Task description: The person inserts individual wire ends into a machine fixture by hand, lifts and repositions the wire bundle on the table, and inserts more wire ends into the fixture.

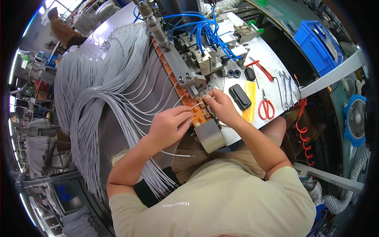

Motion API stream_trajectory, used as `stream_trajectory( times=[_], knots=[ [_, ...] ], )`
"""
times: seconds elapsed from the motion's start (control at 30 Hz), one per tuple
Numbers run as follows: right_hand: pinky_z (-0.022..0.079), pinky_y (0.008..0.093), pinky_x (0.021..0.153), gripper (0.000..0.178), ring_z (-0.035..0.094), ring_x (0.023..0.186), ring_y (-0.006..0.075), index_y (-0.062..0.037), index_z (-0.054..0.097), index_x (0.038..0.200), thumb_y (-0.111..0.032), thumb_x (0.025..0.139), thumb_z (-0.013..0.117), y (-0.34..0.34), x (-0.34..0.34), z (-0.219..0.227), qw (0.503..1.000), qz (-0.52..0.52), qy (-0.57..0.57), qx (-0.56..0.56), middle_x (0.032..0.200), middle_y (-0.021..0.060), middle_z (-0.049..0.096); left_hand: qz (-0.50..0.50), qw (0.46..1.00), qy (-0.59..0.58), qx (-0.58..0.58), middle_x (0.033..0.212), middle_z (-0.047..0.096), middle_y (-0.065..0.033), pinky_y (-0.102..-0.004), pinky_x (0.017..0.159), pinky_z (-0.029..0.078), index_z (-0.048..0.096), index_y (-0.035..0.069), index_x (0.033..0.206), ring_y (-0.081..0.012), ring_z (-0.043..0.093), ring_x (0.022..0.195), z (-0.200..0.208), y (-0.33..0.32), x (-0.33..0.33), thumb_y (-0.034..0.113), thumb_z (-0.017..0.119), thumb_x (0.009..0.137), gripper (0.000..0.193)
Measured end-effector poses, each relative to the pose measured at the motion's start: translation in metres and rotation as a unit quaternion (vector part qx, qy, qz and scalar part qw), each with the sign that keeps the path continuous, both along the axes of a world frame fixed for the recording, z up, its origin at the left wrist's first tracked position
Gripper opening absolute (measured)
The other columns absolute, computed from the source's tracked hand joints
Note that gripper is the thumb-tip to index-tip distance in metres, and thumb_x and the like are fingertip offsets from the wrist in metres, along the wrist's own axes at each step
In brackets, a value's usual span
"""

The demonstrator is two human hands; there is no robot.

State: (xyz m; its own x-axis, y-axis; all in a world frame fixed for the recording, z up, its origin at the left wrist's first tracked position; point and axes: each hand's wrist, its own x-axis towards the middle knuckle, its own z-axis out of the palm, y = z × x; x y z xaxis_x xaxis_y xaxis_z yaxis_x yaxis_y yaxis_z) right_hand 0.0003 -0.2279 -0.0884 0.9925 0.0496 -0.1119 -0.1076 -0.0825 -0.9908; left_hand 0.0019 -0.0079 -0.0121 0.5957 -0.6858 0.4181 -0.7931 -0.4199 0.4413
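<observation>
My left hand (pixel 169 123) is closed, thumb and fingers pinched over the left side of the orange fixture strip (pixel 203 117). A short length of grey cable (pixel 198 104) spans from its fingertips across an orange block toward my right hand (pixel 222 106). That hand is also closed, thumb and forefinger pinched at the cable's far end; the tip itself is hidden. Other grey cables (pixel 130 103) run from the large bundle to the strip. A metal block (pixel 210 135) caps the strip's near end. Below my left hand lies one loose cable end (pixel 182 155).
A pneumatic machine (pixel 203 59) with blue hoses stands ahead. On the white table at right are a black case (pixel 239 97), a yellow strip (pixel 249 102), red-handled scissors (pixel 266 109), pliers (pixel 263 71) and wrenches (pixel 284 89). Beyond are a blue crate (pixel 316 47) and a fan (pixel 355 119).
</observation>
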Motion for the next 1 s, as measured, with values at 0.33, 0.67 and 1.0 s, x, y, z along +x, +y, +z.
stream_trajectory(
  times=[0.33, 0.67, 1.0],
  knots=[
    [0.035, 0.0216, 0.051, 0.015, 0.047, 0.058, 0.0053, -0.003, 0.056, 0.095, -0.018, 0.099, 0.059, -0.002, -0.035, 0.018, 0.988, -0.134, -0.063, 0.038, 0.066, -0.0023, 0.051, 0.055, 0.96, 0.263, -0.078, 0.087, 0.073, -0.0094, -0.0241, 0.061, 0.053, 0.071, 0.001, 0.103, -0.0128, 0.068, 0.068, 0.011, 0.005, -0.006, 0.006, 0.069, 0.089, 0.015],
    [0.04, 0.0315, 0.062, 0.012, 0.049, 0.051, 0.0166, -0.0015, 0.064, 0.1, -0.006, 0.09, 0.069, 0.026, -0.053, 0.05, 0.926, -0.04, -0.331, -0.179, 0.064, 0.0055, 0.064, 0.045, 0.936, 0.327, -0.125, 0.083, 0.073, -0.0084, -0.0231, 0.061, 0.053, 0.067, 0.0, 0.108, -0.0094, 0.068, 0.069, 0.008, 0.001, -0.008, 0.006, 0.065, 0.093, 0.016],
    [0.04, 0.0315, 0.064, 0.011, 0.052, 0.058, 0.0164, -0.0021, 0.063, 0.098, -0.008, 0.09, 0.069, 0.028, -0.056, 0.055, 0.969, -0.008, -0.206, -0.135, 0.062, 0.0044, 0.062, 0.011, 0.972, 0.229, -0.053, 0.077, 0.07, -0.0068, -0.024, 0.061, 0.053, 0.064, 0.0, 0.109, -0.0102, 0.066, 0.064, 0.009, 0.005, -0.005, 0.009, 0.064, 0.094, 0.017]
  ],
)
